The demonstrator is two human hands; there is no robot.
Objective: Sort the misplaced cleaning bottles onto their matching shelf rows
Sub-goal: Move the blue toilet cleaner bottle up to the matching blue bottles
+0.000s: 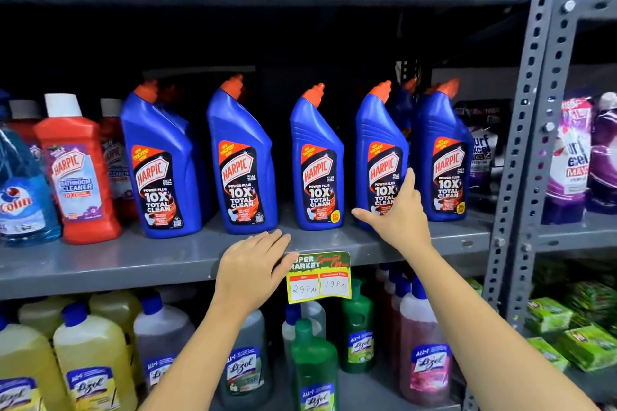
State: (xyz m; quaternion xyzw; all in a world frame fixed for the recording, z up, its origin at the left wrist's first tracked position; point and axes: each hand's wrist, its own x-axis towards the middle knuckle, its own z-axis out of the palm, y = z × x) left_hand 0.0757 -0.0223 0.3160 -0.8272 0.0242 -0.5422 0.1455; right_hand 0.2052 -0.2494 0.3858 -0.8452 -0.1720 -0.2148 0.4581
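Several blue Harpic bottles with orange caps stand in a row on the grey middle shelf (133, 260). My right hand (397, 213) is spread against the front of the fourth blue bottle (375, 130), fingers apart, thumb pointing left, not closed around it. My left hand (255, 260) lies flat and empty on the shelf's front edge, beside the yellow price tag (319, 277). A red Harpic bathroom cleaner bottle (78, 167) stands at the left of the blue row, with more red ones behind it.
A blue Colin bottle (23, 190) is at the far left. Lizol bottles in yellow (90, 354), grey, green (314, 364) and pink fill the shelf below. Green pouches sit on the top shelf. A perforated grey upright (524, 143) bounds the right; purple detergent packs lie beyond.
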